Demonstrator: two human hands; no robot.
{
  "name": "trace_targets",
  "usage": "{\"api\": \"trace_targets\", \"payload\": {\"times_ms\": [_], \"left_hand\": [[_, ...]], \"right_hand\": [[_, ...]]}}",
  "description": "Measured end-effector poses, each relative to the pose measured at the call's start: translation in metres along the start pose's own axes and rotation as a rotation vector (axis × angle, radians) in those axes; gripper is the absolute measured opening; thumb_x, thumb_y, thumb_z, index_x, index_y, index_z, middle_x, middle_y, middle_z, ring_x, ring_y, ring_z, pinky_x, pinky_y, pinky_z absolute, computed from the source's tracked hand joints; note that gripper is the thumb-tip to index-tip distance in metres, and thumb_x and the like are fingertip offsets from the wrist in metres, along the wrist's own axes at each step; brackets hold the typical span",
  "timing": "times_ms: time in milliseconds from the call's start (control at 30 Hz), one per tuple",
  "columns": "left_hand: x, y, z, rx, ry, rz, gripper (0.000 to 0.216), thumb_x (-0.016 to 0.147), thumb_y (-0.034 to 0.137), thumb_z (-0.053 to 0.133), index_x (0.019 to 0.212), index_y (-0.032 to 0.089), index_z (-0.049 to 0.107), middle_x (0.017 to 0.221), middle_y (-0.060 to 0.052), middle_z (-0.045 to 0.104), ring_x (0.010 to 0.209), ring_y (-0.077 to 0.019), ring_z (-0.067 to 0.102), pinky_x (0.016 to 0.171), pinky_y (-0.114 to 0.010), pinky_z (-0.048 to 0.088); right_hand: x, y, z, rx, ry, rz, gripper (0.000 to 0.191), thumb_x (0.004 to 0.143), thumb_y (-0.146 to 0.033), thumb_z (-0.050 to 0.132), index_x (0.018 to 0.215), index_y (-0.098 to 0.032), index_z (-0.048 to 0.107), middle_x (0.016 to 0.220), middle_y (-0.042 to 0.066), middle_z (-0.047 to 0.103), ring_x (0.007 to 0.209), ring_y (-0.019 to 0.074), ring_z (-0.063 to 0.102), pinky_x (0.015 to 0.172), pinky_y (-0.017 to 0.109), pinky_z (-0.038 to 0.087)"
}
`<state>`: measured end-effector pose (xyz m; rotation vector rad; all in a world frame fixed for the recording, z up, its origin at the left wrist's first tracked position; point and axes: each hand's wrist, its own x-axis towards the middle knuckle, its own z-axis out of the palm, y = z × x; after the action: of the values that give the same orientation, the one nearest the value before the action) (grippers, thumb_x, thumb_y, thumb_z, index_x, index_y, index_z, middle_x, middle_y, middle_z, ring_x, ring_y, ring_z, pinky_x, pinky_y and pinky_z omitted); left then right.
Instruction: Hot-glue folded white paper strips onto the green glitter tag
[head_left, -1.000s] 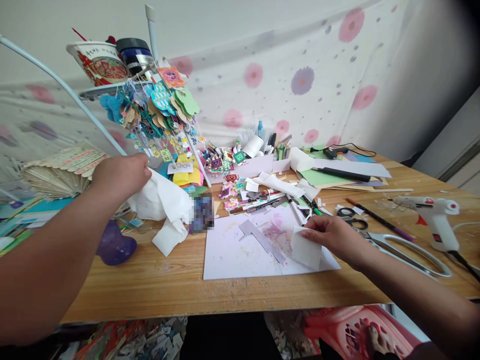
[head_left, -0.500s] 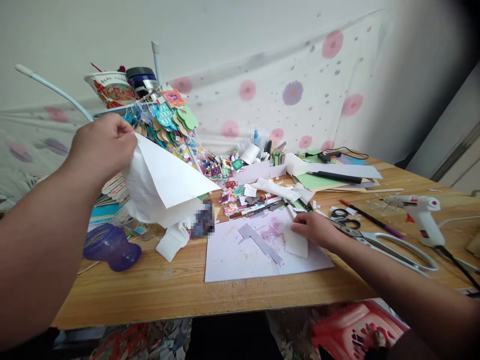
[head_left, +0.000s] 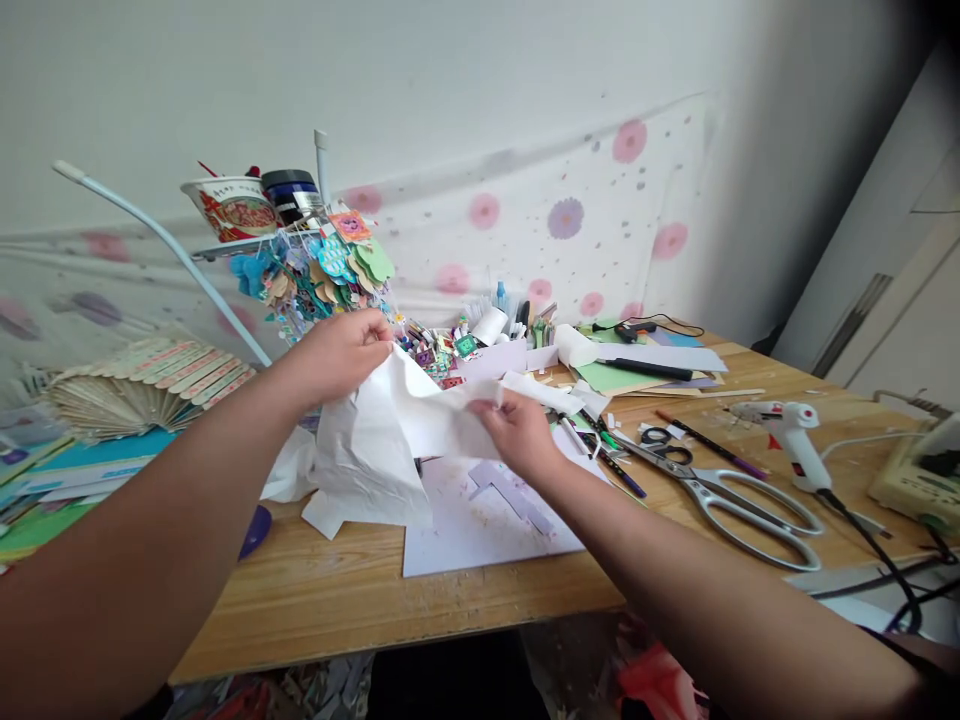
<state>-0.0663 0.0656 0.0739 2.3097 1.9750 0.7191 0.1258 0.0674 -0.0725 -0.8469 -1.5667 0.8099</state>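
Both my hands hold a large crumpled white paper sheet (head_left: pixel 379 445) above the wooden table (head_left: pixel 360 590). My left hand (head_left: pixel 341 350) pinches its upper left edge with closed fingers. My right hand (head_left: pixel 517 430) grips its right edge, fingers curled around the paper. The sheet hangs down to the table and partly covers a pale lilac sheet (head_left: pixel 480 525) that carries a grey L-shaped cutout (head_left: pixel 506 485).
Large silver scissors (head_left: pixel 739 505), small black scissors (head_left: pixel 656 437) and a white glue gun (head_left: pixel 787 435) lie to the right. At the back stand a hanging cluster of paper decorations (head_left: pixel 322 270), a box of craft supplies (head_left: pixel 499 340), a paper fan (head_left: pixel 142 375) and coloured sheets (head_left: pixel 637 370).
My left hand lifted the white sheet from the pile and brought it to the centre. My right hand left the small white piece on the lilac sheet and took the big sheet's right edge.
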Motion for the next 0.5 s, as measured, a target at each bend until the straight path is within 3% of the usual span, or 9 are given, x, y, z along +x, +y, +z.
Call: {"api": "trace_targets", "payload": {"times_ms": [67, 167, 333, 500], "left_hand": [[-0.009, -0.009, -0.004, -0.195, -0.122, 0.029, 0.019, 0.080, 0.036, 0.053, 0.085, 0.017, 0.056, 0.065, 0.004, 0.052, 0.058, -0.0125, 0.046, 0.052, -0.021, 0.031], [-0.022, -0.022, -0.005, -0.346, -0.276, 0.044, 0.035, 0.076, 0.043, 0.063, 0.097, 0.016, 0.060, 0.081, 0.001, 0.063, 0.073, -0.0167, 0.056, 0.060, -0.023, 0.041], [-0.041, -0.034, 0.008, -0.419, -0.412, 0.033, 0.029, 0.071, 0.041, 0.071, 0.082, 0.014, 0.069, 0.088, -0.004, 0.066, 0.087, -0.0227, 0.058, 0.073, -0.028, 0.045], [-0.061, -0.037, 0.027, -0.708, -0.518, -0.170, 0.040, 0.073, 0.046, 0.070, 0.099, 0.015, 0.066, 0.086, -0.005, 0.068, 0.073, -0.0198, 0.059, 0.061, -0.027, 0.045]], "right_hand": [[0.007, -0.002, -0.007, 0.049, 0.009, 0.050, 0.032, 0.087, -0.039, 0.048, 0.090, -0.014, 0.067, 0.085, 0.010, 0.072, 0.077, 0.0240, 0.066, 0.072, 0.038, 0.053], [0.012, -0.011, -0.026, 0.103, 0.021, 0.090, 0.034, 0.086, -0.044, 0.049, 0.093, -0.014, 0.064, 0.085, 0.008, 0.070, 0.074, 0.0215, 0.065, 0.066, 0.033, 0.052], [0.014, -0.032, -0.049, 0.111, -0.021, 0.111, 0.034, 0.079, -0.049, 0.059, 0.085, -0.016, 0.063, 0.081, 0.006, 0.068, 0.071, 0.0195, 0.062, 0.061, 0.029, 0.050], [0.010, -0.036, -0.065, 0.062, -0.087, 0.154, 0.032, 0.075, -0.049, 0.064, 0.078, -0.017, 0.062, 0.072, 0.002, 0.063, 0.063, 0.0157, 0.056, 0.055, 0.026, 0.044]]}}
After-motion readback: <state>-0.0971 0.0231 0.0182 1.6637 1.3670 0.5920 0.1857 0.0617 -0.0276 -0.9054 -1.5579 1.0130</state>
